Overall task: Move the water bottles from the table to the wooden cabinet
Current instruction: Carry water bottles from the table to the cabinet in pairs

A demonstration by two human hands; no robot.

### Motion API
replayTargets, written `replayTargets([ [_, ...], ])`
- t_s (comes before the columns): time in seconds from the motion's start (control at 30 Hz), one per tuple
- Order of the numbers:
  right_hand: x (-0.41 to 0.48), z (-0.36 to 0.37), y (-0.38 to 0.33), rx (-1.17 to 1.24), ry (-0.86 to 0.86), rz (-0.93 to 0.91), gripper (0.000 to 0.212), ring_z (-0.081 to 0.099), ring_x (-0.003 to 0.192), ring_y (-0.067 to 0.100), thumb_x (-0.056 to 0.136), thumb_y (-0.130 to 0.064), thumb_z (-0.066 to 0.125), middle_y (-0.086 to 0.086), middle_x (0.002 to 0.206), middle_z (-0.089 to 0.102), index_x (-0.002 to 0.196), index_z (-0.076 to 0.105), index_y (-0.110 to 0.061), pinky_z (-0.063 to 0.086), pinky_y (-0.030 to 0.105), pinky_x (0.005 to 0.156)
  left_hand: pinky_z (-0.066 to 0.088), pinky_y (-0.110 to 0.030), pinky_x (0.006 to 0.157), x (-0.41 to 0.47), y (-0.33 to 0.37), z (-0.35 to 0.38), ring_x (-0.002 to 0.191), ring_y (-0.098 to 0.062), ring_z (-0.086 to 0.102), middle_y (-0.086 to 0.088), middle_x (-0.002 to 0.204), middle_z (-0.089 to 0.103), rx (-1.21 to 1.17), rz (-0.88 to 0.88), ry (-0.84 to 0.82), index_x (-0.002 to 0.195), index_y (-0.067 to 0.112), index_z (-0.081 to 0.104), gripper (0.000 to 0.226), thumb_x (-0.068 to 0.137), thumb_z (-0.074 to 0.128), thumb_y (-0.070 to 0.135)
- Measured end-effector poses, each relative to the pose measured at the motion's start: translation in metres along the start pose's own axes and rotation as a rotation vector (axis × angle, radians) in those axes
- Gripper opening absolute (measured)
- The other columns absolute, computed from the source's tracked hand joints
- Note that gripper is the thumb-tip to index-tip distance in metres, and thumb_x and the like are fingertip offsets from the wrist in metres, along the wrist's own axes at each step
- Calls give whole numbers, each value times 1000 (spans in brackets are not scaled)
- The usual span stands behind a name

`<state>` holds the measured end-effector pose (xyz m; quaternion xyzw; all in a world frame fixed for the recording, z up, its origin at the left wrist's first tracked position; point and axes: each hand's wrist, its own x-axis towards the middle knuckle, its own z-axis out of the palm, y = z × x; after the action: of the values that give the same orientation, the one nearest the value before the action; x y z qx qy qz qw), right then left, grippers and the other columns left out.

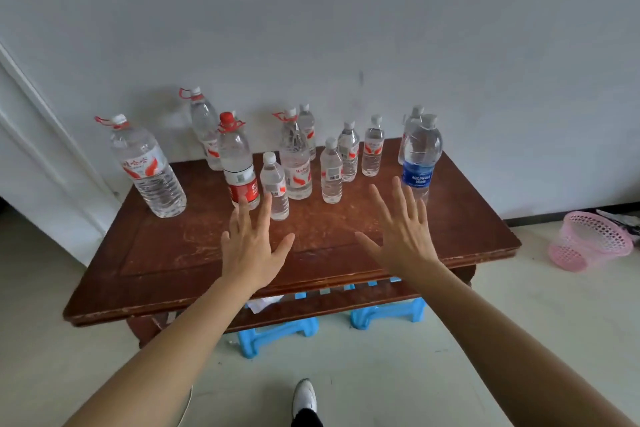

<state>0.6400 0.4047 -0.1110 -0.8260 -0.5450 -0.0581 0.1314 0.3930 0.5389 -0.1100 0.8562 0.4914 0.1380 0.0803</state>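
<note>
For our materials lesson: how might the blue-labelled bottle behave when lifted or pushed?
The blue-labelled bottle looks filled with water, so probably heavy. Tall and narrow, it may tip if pushed high. Its smooth plastic might slip.

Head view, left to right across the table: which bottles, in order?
Big red-handled bottle → red-label bottle → small front-left bottle → big centre bottle → small front-centre bottle → small back-right bottle → blue-label bottle. Overlapping ones skipped.
</note>
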Motion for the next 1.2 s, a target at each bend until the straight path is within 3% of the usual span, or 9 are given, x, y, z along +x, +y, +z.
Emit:
replayTargets([
  [0.23,146,93,-1,284,-180,144,105,-1,157,34,89,-70,55,9,169,-16,157,-20,-39,17,56,125,29,-57,116,155,-37,90,153,-36,15,-9,169,1,-449,-215,-66,156,38,-13,107,87,64,62],
  [0.43,215,155,-2,481,-196,117,120,3,157,29,86,-59,71,9,170,-7,154,-25,-39,27,51,122,36,-56,115,217,-41,147,149,-28,29,-10,164,23,-639,-202,162,157,31,1,106,84,78,37],
  [0.63,236,203,10,600,-131,123,122,28,151,35,85,-52,76,9,169,6,151,-27,-45,42,48,110,46,-55,106,234,-32,186,142,-34,41,-19,158,29,-647,-269,355,154,33,4,100,88,77,27],
  [0.7,243,214,9,656,-125,162,121,36,147,39,84,-50,78,11,169,10,150,-23,-45,40,46,110,47,-44,107,232,-31,187,139,-32,45,-17,157,32,-623,-295,368,153,34,6,98,88,79,24],
  [0.8,258,220,9,757,-72,180,109,38,146,39,89,-41,76,14,167,19,152,-14,-45,40,46,111,44,-16,104,225,-27,183,133,-23,49,-17,154,35,-610,-317,400,151,35,6,99,87,80,21],
  [0.87,271,218,16,790,-95,142,95,35,148,35,96,-38,69,10,168,19,155,-6,-40,40,48,112,44,-9,98,222,-21,179,127,-20,53,-15,151,38,-599,-345,402,149,37,7,97,87,80,21],
  [0.9,276,215,21,795,-131,111,91,36,147,34,98,-39,66,9,168,19,155,-5,-41,42,49,111,47,-11,95,221,-16,178,123,-21,56,-15,149,40,-585,-379,413,148,38,7,96,87,79,23],
  [1.03,277,203,41,742,-221,-61,87,39,145,32,100,-38,61,9,166,23,155,-7,-42,46,48,105,57,-43,93,212,8,170,124,-28,58,-12,149,43,-532,-506,427,149,41,6,95,88,77,27],
  [1.2,262,190,58,611,-297,-240,97,55,125,30,97,-25,69,15,148,46,159,-5,-35,52,44,94,56,-45,87,172,32,149,122,-27,59,-7,141,51,-235,-542,178,156,32,14,96,85,78,21],
])
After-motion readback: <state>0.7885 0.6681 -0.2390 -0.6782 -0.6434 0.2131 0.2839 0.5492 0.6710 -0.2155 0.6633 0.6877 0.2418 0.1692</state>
